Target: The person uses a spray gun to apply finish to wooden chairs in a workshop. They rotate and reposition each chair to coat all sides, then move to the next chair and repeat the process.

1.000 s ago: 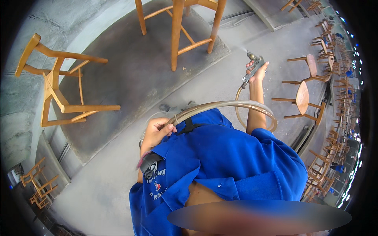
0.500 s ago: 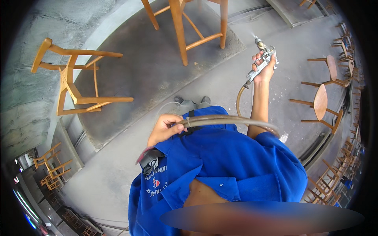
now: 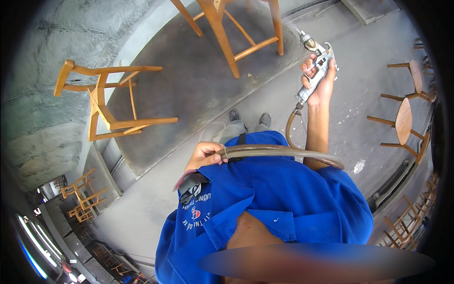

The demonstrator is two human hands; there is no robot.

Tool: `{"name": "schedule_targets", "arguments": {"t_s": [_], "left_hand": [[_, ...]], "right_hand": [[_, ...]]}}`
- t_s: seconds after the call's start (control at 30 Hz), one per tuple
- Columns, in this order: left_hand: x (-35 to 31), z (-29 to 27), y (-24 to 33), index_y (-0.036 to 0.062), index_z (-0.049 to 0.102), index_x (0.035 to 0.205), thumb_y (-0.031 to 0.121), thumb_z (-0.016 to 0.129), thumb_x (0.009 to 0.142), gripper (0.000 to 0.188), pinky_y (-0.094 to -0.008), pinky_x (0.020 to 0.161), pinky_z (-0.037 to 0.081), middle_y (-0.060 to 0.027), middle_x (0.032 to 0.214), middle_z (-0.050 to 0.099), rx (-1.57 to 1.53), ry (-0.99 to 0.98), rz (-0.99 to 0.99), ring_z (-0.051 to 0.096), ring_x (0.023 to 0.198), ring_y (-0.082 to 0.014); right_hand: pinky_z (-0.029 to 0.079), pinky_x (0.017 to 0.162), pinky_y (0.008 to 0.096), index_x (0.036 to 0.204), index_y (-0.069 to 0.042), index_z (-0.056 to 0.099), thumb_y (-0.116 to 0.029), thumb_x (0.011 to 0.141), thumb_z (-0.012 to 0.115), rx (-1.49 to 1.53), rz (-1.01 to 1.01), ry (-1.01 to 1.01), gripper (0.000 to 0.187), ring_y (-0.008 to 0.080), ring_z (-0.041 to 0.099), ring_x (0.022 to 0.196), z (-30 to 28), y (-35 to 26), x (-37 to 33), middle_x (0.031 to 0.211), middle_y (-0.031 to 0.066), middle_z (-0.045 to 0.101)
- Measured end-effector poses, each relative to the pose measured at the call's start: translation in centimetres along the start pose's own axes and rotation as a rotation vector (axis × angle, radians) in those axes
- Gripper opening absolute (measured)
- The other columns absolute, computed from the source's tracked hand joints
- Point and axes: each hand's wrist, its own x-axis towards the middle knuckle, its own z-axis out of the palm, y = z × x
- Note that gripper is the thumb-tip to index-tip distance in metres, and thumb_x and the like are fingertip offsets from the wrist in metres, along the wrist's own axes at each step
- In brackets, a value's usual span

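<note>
The right hand (image 3: 323, 87) grips a silver spray gun (image 3: 318, 73) at far right (faint mist (image 3: 294, 28) leaves its nozzle (image 3: 304, 35)); the left hand (image 3: 202, 155) is closed round a hose (image 3: 279, 150); a wooden chair frame (image 3: 100, 108) sits left.

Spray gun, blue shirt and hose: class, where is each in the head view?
Spray gun (image 3: 320, 72): head view, on its silver handle.
Blue shirt (image 3: 298, 189): head view, on its front.
Hose (image 3: 279, 151): head view, on the stretch crossing the shirt.
</note>
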Motion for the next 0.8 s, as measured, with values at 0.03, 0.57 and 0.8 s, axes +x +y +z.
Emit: {"name": "schedule_targets", "arguments": {"t_s": [0.03,0.57,0.8], "left_hand": [[0.0,-0.1,0.0,-0.0035,0.068,0.08,0.041,0.07,0.089,0.046,-0.0256,0.061,0.042,-0.012,0.082,0.067,0.005,-0.032,-0.003,0.057,0.068,-0.0114],[-0.5,-6.4,1.2,-0.0027,0.069,0.091,0.029,0.065,0.092,0.032,-0.0257,0.069,0.043,-0.0075,0.083,0.068,-0.006,0.219,-0.125,0.056,0.074,-0.0105],[0.7,-11.1,1.6,-0.004,0.069,0.093,0.029,0.058,0.098,0.035,-0.0258,0.069,0.044,-0.007,0.082,0.068,-0.055,0.193,-0.136,0.056,0.073,-0.0104]], "right_hand": [[0.036,0.034,0.0205,0.102,-0.003,0.058,-0.055,0.102,0.034,0.075,-0.015,-0.083,0.057,0.0168,0.061,0.068,0.2,0.4,-0.2,0.074,0.0067,0.057],[0.033,0.036,0.0264,0.096,-0.008,0.063,-0.049,0.096,0.059,-0.469,0.354,0.51,0.042,0.0162,0.062,0.05,-9.5,19.5,4.9,0.064,0.0046,0.06],[0.035,0.035,0.0274,0.08,-0.006,0.065,-0.049,0.092,0.064,-0.917,0.307,0.408,0.044,0.0131,0.059,0.045,-7.9,18.8,3.3,0.058,0.0039,0.059]]}}
